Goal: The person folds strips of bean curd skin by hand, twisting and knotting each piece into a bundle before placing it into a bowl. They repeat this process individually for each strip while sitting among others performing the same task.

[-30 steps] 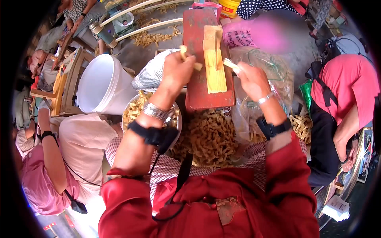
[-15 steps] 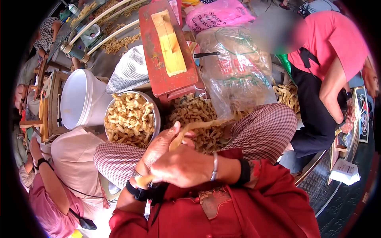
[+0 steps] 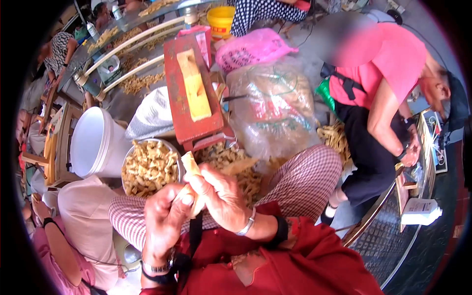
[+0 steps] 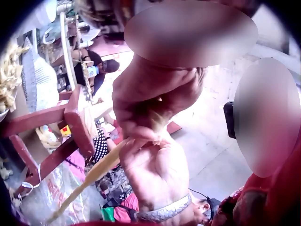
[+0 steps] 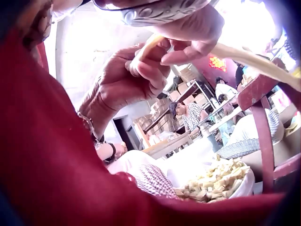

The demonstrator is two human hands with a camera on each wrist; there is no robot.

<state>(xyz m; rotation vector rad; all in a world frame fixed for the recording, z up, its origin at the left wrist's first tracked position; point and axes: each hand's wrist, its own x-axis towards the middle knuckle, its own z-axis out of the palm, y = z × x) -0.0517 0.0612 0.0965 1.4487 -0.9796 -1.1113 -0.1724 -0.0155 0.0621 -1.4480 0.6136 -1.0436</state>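
Note:
Both hands work a pale yellow, soft-looking strip (image 3: pixel 191 163) above the lap in the head view. My left hand (image 3: pixel 164 214) pinches it between thumb and fingers, low and on the left. Close against it, my right hand (image 3: pixel 223 196) grips the strip from the other side, its fingers curled. One flat tail hangs out past the right hand; in the left wrist view this long tail (image 4: pixel 101 167) runs down to the left. Fingers hide the strip's middle. Beyond the hands, a yellow wooden block (image 3: pixel 196 93) lies on a red bench (image 3: pixel 177 98).
A round basin (image 3: pixel 181 164) full of knotted yellow pieces stands left of the bench, beside a white bucket (image 3: pixel 91 142). More knotted pieces (image 3: pixel 219 155) lie beneath the bench. A clear plastic bag (image 3: pixel 270 113) fills the space to its right. A seated person in pink (image 3: pixel 398 59) is at the right.
Both hands have come back from beside the block on the bench to the lap. The strip, stretched across the crossed hands half a second ago, is now gathered between the fingers of both hands.

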